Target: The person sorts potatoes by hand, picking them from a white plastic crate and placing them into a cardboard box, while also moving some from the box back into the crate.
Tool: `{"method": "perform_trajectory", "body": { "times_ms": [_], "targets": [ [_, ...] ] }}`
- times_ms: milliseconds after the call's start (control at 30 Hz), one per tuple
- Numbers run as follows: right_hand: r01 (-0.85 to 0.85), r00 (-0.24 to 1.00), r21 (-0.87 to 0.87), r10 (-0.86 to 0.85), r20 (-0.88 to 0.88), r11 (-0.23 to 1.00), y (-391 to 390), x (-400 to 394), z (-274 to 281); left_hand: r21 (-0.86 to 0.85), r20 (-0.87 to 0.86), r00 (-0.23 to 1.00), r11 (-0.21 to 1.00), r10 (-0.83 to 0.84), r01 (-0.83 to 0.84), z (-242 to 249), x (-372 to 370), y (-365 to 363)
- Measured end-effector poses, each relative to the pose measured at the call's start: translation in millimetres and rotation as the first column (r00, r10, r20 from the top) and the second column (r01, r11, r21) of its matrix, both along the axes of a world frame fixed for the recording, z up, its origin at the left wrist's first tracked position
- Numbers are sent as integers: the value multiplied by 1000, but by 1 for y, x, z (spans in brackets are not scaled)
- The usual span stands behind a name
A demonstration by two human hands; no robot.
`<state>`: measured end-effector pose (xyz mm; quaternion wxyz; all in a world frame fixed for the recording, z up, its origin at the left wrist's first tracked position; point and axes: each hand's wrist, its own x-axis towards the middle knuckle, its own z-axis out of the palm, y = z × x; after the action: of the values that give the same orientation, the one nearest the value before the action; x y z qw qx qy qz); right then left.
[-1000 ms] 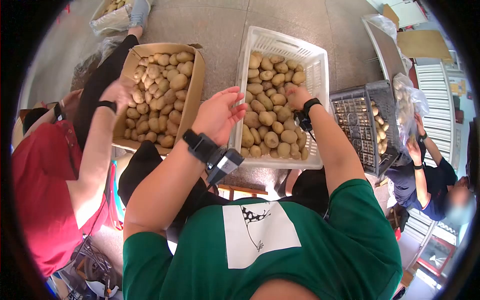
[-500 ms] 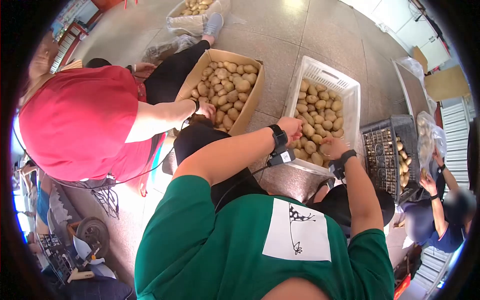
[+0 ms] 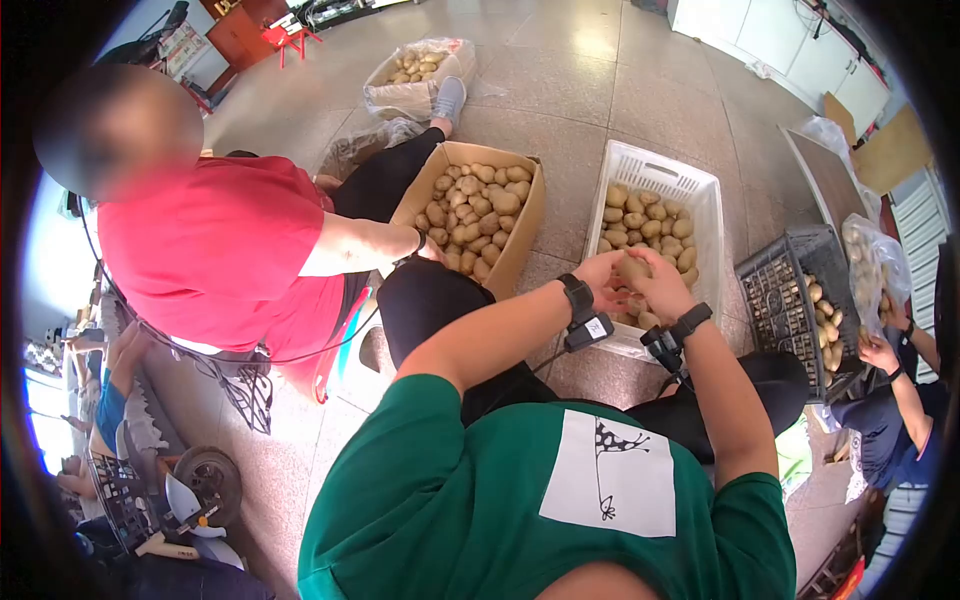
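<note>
White plastic walls the crate (image 3: pixel 705 240) of loose potatoes (image 3: pixel 653 222) beneath us. Over its near half, we grip a held potato (image 3: pixel 632 268) in our right hand (image 3: pixel 664 288), the nearer one; our left hand (image 3: pixel 598 277), fingers bent, sits just left, its grip unclear. We cannot tell the potato's long axis.
</note>
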<state>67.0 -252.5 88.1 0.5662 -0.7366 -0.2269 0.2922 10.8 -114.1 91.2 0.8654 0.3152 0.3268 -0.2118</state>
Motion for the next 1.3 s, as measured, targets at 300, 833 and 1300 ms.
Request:
{"method": "perform_trajectory", "body": {
  "times_ms": [300,833,1300],
  "targets": [
    [-72,962,-223,127,241,972,-15,-9,21,-210,-37,914,890,405,-403,-61,-8,50],
    [124,942,-719,147,302,684,-65,21,-63,-168,-306,299,258,904,-951,-121,-41,172],
    [187,953,-802,94,289,567,-51,12,-62,-123,-369,216,182,904,-975,-119,-52,175]
  ]
}}
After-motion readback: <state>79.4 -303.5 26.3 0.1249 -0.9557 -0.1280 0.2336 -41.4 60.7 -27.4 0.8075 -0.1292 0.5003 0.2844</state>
